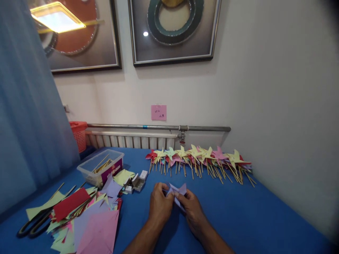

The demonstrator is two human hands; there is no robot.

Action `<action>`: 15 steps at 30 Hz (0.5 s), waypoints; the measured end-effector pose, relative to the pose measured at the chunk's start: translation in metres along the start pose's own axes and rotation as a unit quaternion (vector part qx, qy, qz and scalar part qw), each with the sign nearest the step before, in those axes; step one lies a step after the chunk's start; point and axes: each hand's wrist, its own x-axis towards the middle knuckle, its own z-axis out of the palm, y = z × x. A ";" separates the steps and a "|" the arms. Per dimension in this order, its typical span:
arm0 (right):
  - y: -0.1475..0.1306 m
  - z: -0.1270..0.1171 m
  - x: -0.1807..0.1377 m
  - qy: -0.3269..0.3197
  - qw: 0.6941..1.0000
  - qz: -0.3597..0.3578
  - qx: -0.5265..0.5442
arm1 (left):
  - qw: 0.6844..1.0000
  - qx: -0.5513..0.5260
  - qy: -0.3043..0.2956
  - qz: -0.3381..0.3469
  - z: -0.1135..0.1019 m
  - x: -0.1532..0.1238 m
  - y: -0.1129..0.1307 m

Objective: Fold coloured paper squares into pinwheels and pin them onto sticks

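Both of my hands meet over the blue table point(238, 211) and pinch a small lilac paper piece point(178, 191) folded into pinwheel points. My left hand point(159, 204) grips its left side with closed fingers. My right hand point(192, 208) holds its right and lower side, fingers also closed on the paper. Beyond the hands, a row of finished paper pinwheels point(201, 157) on wooden sticks lies along the wall.
A pile of coloured paper sheets point(87, 218) covers the left of the table, with black scissors point(34, 224) at its edge. A clear plastic box point(100, 167) holds wooden sticks. A small stapler box point(137, 181) lies near it. A red basket point(78, 134) stands at the back left.
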 end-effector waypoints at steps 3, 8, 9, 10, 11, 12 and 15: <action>-0.003 0.002 -0.002 -0.009 1.000 0.010 0.016 | 0.995 -0.078 -0.011 -0.069 0.002 0.004 -0.003; -0.005 0.001 -0.003 -0.039 0.999 0.015 0.020 | 0.966 -0.201 -0.105 -0.124 -0.001 0.012 -0.003; -0.005 0.000 -0.003 -0.046 0.999 0.016 0.017 | 0.960 -0.217 -0.118 -0.129 -0.002 0.013 -0.002; -0.004 -0.001 -0.003 -0.049 0.999 0.017 0.012 | 0.956 -0.230 -0.126 -0.131 -0.003 0.014 -0.002; -0.004 -0.001 -0.003 -0.048 0.999 0.017 0.006 | 0.953 -0.239 -0.132 -0.129 -0.004 0.015 -0.002; -0.003 -0.002 -0.003 -0.044 0.999 0.016 -0.003 | 0.951 -0.247 -0.134 -0.128 -0.006 0.015 -0.003; -0.001 -0.003 -0.003 -0.035 0.999 0.015 -0.021 | 0.942 -0.267 -0.150 -0.140 -0.008 0.015 -0.005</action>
